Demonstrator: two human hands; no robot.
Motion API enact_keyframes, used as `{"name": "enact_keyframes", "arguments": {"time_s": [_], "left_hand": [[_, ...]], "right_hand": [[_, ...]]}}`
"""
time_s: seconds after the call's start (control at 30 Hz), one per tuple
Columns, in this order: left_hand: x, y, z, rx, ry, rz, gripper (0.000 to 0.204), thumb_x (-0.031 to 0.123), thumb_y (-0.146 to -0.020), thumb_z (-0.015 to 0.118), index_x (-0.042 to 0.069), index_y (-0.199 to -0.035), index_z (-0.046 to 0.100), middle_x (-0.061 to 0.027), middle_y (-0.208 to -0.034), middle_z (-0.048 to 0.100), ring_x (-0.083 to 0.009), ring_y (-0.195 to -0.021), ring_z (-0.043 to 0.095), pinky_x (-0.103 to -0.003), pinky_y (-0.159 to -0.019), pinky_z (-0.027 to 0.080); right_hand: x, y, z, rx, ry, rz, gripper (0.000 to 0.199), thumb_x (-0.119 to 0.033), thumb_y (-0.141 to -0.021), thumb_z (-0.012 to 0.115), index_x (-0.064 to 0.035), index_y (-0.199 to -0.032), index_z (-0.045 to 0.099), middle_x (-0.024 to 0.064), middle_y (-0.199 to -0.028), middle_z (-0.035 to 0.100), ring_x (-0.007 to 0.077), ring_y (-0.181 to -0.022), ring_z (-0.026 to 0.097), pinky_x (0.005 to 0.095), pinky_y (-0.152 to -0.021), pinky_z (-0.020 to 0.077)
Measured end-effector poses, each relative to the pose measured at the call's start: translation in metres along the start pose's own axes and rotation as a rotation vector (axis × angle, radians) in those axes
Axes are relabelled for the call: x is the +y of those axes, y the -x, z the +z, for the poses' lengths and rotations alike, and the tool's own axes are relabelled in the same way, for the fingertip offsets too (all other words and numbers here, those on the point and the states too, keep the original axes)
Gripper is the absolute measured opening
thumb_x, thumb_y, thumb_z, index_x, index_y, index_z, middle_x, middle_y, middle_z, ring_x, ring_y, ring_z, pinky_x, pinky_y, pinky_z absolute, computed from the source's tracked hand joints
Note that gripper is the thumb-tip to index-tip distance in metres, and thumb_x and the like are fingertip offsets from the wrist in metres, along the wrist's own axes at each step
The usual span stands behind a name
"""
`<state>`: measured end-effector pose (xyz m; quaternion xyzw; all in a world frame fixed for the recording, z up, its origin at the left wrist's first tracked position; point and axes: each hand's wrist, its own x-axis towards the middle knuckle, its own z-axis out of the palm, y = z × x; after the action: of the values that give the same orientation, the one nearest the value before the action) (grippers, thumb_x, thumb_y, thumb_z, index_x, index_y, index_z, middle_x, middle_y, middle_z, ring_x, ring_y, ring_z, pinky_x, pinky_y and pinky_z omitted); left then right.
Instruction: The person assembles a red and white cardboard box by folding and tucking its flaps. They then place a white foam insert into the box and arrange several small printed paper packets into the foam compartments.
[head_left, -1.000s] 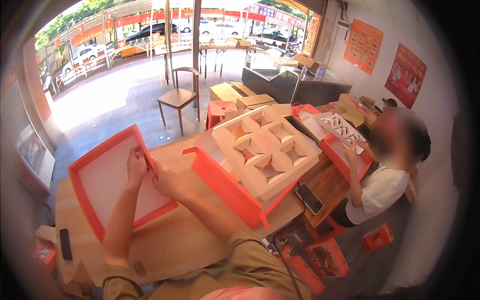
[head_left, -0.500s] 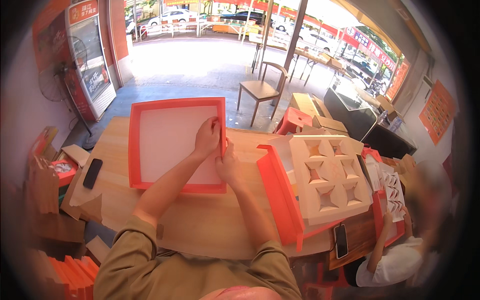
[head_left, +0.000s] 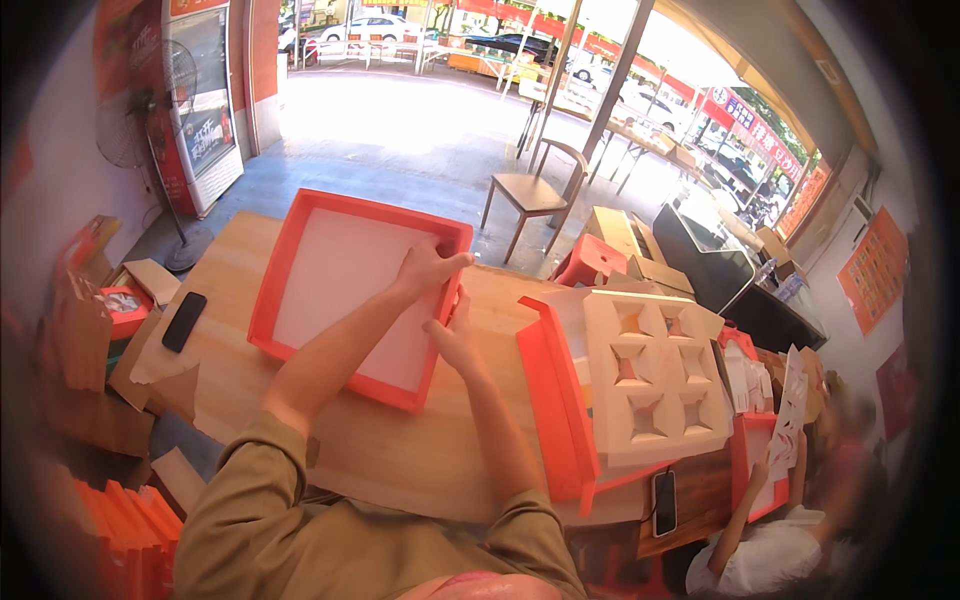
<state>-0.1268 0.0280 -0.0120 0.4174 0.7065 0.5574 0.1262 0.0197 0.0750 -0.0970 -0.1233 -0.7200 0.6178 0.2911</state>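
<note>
A shallow red cardboard box with a white inner bottom is tilted on the wooden table before me. My left hand reaches across its inside and grips the right wall near the far corner, fingers bent over the rim. Lower on that same wall, my right hand holds it from outside, its fingertips partly hidden. To the right lies another red box part with a folded side. Over it rests a cream cardboard divider with several star-shaped openings.
A black phone lies at the table's left; another phone is at the right. A co-worker's hands hold a white divider by a red box. Folded red cartons stand lower left. Beyond are a chair and red stool.
The red box has turned clockwise in my hands. My left hand has shifted over the wall's rim. The co-worker's white divider has been tipped more upright.
</note>
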Motion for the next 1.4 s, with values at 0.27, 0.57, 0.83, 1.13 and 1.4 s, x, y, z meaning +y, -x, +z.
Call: {"name": "enact_keyframes", "arguments": {"time_s": [0.27, 0.57, 0.83, 1.13, 1.4], "left_hand": [[0.047, 0.046, 0.032, -0.184, 0.342, -0.174, 0.041, 0.035, -0.104, 0.071, -0.001, -0.122, 0.075, -0.0054, -0.085, 0.071, -0.0099, -0.064, 0.062, -0.028, -0.055, 0.048], [0.059, 0.038, 0.040, -0.066, 0.763, -0.209, 0.028, 0.022, -0.110, 0.061, -0.003, -0.117, 0.073, -0.0058, -0.087, 0.071, -0.0086, -0.064, 0.061, -0.026, -0.053, 0.048], [0.045, 0.038, 0.038, 0.154, 0.015, 0.271, 0.032, 0.020, -0.111, 0.058, -0.004, -0.124, 0.073, -0.0089, -0.100, 0.076, -0.0166, -0.088, 0.072, -0.033, -0.079, 0.059], [-0.005, 0.035, 0.030, 0.016, -0.377, 0.364, 0.026, 0.015, -0.101, 0.065, 0.001, -0.120, 0.074, -0.0205, -0.110, 0.075, -0.0365, -0.099, 0.075, -0.045, -0.085, 0.060], [-0.028, 0.033, -0.016, -0.079, -0.943, 0.788, 0.039, 0.017, -0.089, 0.078, 0.007, -0.124, 0.064, -0.0155, -0.109, 0.069, -0.0375, -0.104, 0.069, -0.049, -0.083, 0.058]], "right_hand": [[-0.029, 0.003, -0.022, 0.235, -0.403, -0.213, 0.112, 0.000, -0.080, 0.059, -0.0157, -0.176, 0.002, 0.0171, -0.151, 0.047, 0.0267, -0.128, 0.059, 0.0394, -0.098, 0.0584], [-0.030, 0.002, -0.016, 0.150, -0.380, -0.361, 0.116, 0.003, -0.076, 0.059, -0.0144, -0.175, 0.001, 0.0135, -0.141, 0.052, 0.0226, -0.115, 0.061, 0.0365, -0.093, 0.0575], [-0.037, 0.001, -0.008, 0.196, -0.172, -0.430, 0.112, 0.005, -0.078, 0.058, -0.0125, -0.174, 0.002, 0.0190, -0.150, 0.048, 0.0258, -0.127, 0.058, 0.0384, -0.099, 0.0559], [-0.003, -0.008, -0.016, 0.208, -0.199, -0.248, 0.101, -0.005, -0.083, 0.061, 0.0003, -0.172, 0.013, 0.0226, -0.158, 0.045, 0.0330, -0.145, 0.050, 0.0415, -0.117, 0.0455], [0.020, -0.001, -0.046, -0.057, 0.218, 0.293, 0.084, -0.016, -0.089, 0.056, 0.0000, -0.167, 0.031, 0.0263, -0.130, 0.066, 0.0357, -0.119, 0.067, 0.0445, -0.101, 0.0547]]}}
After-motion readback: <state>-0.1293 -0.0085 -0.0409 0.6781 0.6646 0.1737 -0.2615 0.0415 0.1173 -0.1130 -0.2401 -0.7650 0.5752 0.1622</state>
